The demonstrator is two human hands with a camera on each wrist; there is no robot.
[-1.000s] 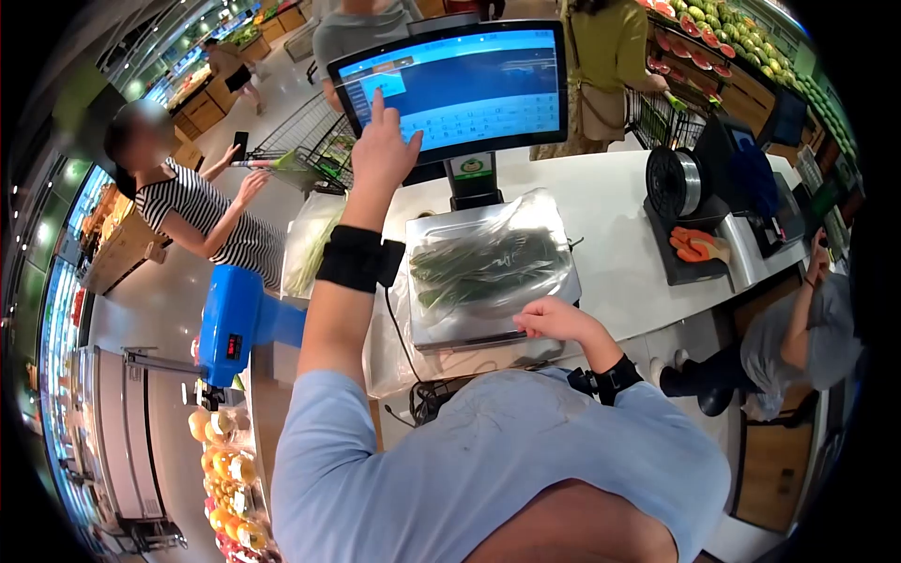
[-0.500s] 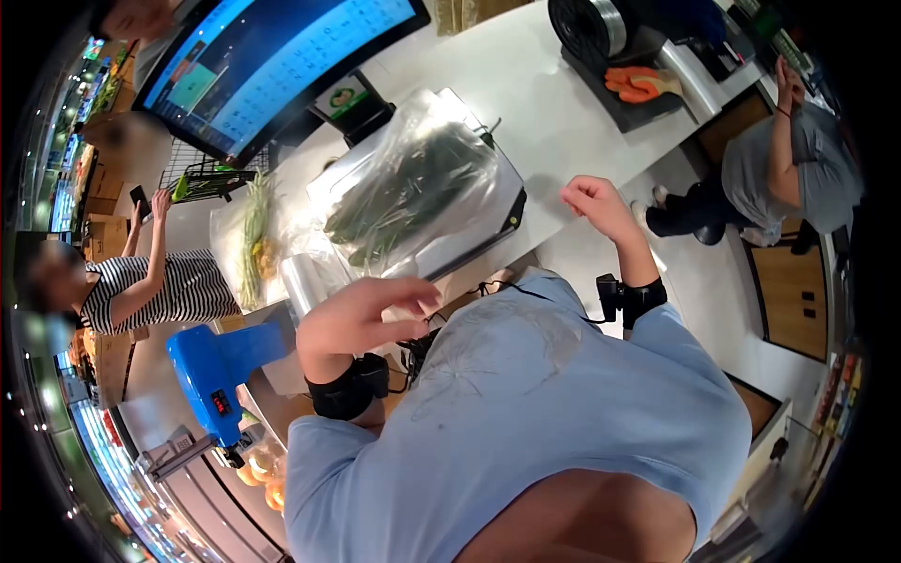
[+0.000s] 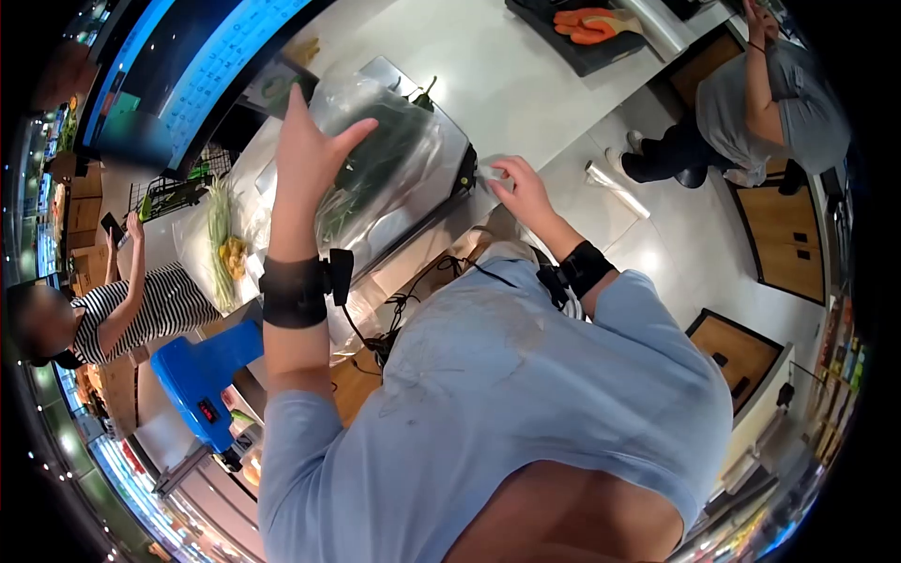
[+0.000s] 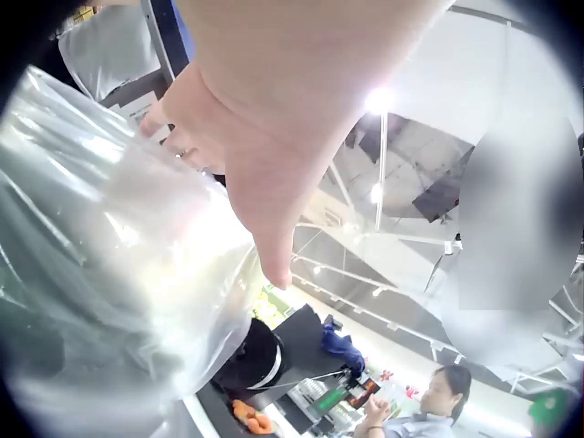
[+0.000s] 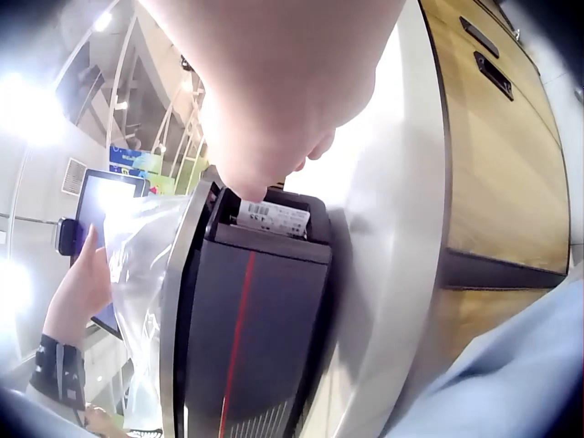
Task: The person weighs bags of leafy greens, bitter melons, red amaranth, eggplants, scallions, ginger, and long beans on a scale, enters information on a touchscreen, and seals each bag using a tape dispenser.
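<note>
A clear plastic bag of long dark-green vegetables (image 3: 375, 150) lies on the scale's metal platform (image 3: 436, 183). My left hand (image 3: 312, 155) is held over the bag's left side, fingers extended and thumb spread. In the left wrist view the crinkled plastic bag (image 4: 100, 246) fills the area beside that hand (image 4: 283, 137). My right hand (image 3: 527, 195) is at the scale's front right corner, thumb and index finger apart. A printed white label (image 5: 274, 219) with a barcode sits in the slot of the dark scale body (image 5: 265, 319), right under the right thumb.
A large touchscreen (image 3: 188, 75) stands behind the scale. Bagged long green stalks (image 3: 221, 235) lie at left, near a blue device (image 3: 211, 375). Orange gloves (image 3: 596, 25) rest at the back. A person in stripes (image 3: 150, 305) stands left, another in grey (image 3: 770, 122) right.
My left hand left the touchscreen, dropped near my body, then reached out over the bag. My right hand moved to the scale's front right corner. The head view turned to the right.
</note>
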